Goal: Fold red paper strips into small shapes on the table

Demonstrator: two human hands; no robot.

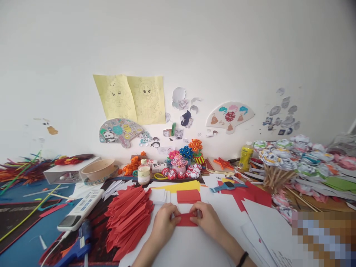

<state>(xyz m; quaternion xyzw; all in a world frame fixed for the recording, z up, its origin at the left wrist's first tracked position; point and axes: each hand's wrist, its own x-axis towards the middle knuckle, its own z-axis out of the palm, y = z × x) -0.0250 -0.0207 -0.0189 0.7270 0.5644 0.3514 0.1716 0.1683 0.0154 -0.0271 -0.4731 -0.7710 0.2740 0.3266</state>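
Observation:
Between my two hands is a small red paper strip (187, 220), held just above the white paper sheets. My left hand (164, 221) pinches its left end between thumb and fingers. At the other end, my right hand (208, 219) has the strip pinched in the same way. Just beyond lies a red paper rectangle (188, 196), flat on the sheets. A large pile of folded red paper strips (129, 218) lies to the left of my left hand. Small white paper slips (160, 196) sit behind that hand.
On the left are a blue glue gun (79, 246) and a white power strip (80, 211) with a cable. A bottle (144, 172) and craft flowers (182, 159) stand at the back. Right are a blue watch (228, 186), red paper (257, 194) and bundled paper flowers (280, 159).

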